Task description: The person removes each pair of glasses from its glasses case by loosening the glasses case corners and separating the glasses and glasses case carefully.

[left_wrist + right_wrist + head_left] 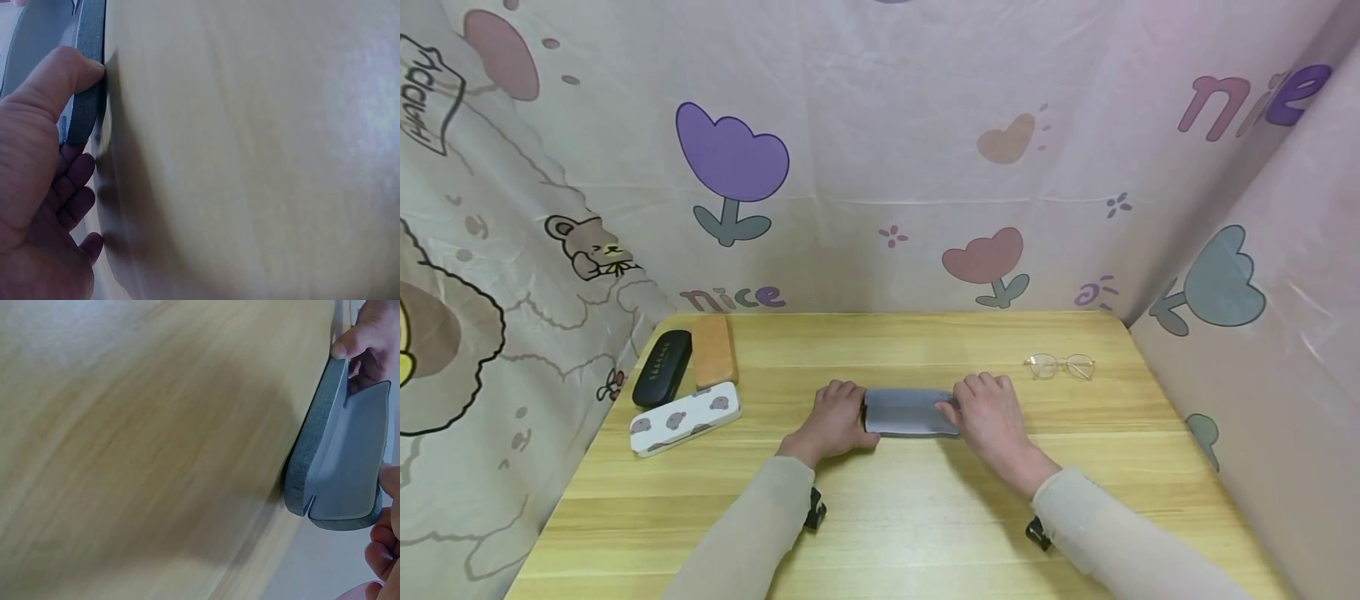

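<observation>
A dark grey eyeglass case [912, 413] lies on the table in front of the person. Its lid is raised, and the pale grey lining [353, 456] shows in the right wrist view. The left hand [833, 423] grips the case's left end; in the left wrist view its thumb [69, 72] presses on the front wall while the other fingers curl round the end. At the right end, the right hand [992, 417] pinches the raised lid, thumb on the inner side. Part of that hand is cut off in the right wrist view. Nothing is visible inside the case.
Thin-framed eyeglasses [1062, 366] rest on the table at the back right. On the left are a black case [662, 368], a tan case [713, 352] and a white patterned case [685, 418]. Printed curtains [865, 167] border the wooden table [917, 517] at back and sides.
</observation>
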The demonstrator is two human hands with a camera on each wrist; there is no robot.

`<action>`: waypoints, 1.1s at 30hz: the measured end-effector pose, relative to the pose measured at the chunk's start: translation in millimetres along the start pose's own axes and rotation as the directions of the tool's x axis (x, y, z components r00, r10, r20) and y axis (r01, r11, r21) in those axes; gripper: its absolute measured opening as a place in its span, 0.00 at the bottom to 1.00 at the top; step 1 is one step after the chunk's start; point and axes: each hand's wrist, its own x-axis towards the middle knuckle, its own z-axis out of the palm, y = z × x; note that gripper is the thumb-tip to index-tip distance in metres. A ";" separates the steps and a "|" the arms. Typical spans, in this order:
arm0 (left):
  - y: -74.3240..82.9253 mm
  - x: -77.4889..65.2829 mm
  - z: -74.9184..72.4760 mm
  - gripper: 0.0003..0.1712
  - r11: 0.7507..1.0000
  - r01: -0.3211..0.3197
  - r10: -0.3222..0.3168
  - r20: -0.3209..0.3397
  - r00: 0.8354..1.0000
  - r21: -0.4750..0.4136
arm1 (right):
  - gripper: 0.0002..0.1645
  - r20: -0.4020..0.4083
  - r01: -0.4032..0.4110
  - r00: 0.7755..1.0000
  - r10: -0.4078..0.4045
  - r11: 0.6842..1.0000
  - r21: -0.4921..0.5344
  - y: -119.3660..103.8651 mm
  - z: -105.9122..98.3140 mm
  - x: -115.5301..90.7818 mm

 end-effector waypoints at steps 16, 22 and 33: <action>-2.1 -2.8 4.3 0.45 1.000 0.008 -0.008 -0.001 1.000 -0.010 | 0.22 0.203 0.037 0.979 -0.030 0.999 -0.032 -8.9 6.8 -22.9; 3.3 -7.9 5.7 0.45 1.000 0.000 -0.002 -0.063 0.998 -0.030 | 0.22 0.200 0.011 0.980 -0.007 1.000 -0.019 -13.0 10.4 -29.6; 25.4 -25.1 17.2 0.27 0.974 -0.125 0.176 -0.286 0.942 0.189 | 0.29 0.181 0.036 0.983 -0.044 0.998 0.049 -20.1 12.6 -34.2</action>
